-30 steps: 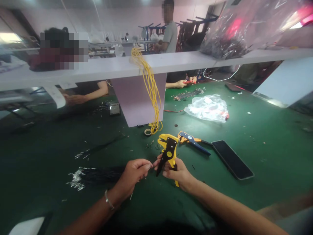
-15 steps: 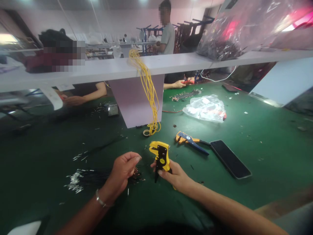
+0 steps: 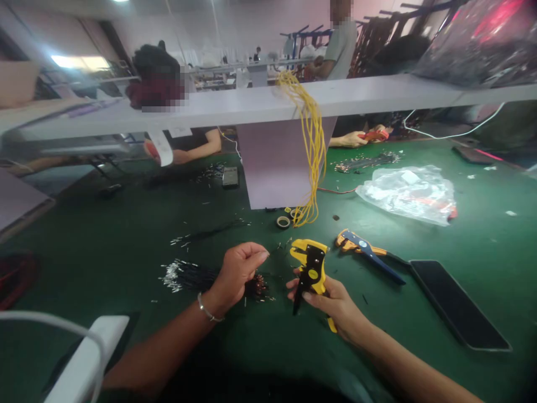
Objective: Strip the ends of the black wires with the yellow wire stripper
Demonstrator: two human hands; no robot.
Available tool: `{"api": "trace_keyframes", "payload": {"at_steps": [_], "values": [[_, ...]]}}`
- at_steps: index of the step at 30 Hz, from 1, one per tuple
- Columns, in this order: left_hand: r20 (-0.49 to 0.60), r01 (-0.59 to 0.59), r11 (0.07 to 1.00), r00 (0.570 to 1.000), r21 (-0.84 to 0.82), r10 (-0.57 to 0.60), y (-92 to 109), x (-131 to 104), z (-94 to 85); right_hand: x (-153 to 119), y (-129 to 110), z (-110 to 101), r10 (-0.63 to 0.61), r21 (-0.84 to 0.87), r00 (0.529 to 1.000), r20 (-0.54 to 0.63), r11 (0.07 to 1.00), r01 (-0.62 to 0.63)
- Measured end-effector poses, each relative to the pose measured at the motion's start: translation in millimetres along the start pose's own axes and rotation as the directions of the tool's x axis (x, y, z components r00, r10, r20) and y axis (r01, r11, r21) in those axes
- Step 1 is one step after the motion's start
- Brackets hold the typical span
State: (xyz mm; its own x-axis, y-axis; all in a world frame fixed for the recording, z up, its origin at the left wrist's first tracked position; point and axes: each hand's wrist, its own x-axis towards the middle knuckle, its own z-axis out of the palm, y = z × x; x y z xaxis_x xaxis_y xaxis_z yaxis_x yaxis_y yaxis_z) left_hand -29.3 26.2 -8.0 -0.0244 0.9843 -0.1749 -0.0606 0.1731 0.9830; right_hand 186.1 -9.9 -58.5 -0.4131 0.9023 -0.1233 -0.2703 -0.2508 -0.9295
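My right hand (image 3: 339,305) is wrapped around the handles of a yellow and black wire stripper (image 3: 314,266), its jaws pointing up and left. To its left, my left hand (image 3: 241,271) is closed in a pinch, thumb against forefinger; whatever sits between the fingertips is too small to make out. Under and beside that hand lies a bundle of short black wires (image 3: 193,277), with silvery ends at the left and coppery ends at the right. A gap separates the pinched fingers from the stripper's jaws.
A second wire stripper (image 3: 369,254), blue and orange, lies beside a dark phone (image 3: 459,305). Yellow cable (image 3: 312,151) hangs from the white shelf (image 3: 235,109) near tape rolls (image 3: 283,222). Beyond are a plastic bag (image 3: 411,193) and co-workers' hands (image 3: 354,140). A white power strip (image 3: 90,358) stands lower left.
The view has swung left, so the table's contents appear farther right. My hands keep nearly the same pose, and more of the stripper's yellow handle end shows below my right hand.
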Motion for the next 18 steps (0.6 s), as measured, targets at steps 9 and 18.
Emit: {"api": "trace_keyframes", "payload": {"at_steps": [9, 18], "values": [[0.08, 0.052, 0.996, 0.996, -0.078, -0.045, 5.7, 2.3, -4.3, -2.3, -6.4, 3.7, 0.084, 0.059, 0.987, 0.138, 0.994, -0.093], [0.147, 0.162, 0.983, 0.978, -0.084, -0.148, 9.1, 3.1, -4.3, -3.8, -3.9, 3.5, 0.104, 0.077, 0.96, 0.261, 0.989, -0.128]]}}
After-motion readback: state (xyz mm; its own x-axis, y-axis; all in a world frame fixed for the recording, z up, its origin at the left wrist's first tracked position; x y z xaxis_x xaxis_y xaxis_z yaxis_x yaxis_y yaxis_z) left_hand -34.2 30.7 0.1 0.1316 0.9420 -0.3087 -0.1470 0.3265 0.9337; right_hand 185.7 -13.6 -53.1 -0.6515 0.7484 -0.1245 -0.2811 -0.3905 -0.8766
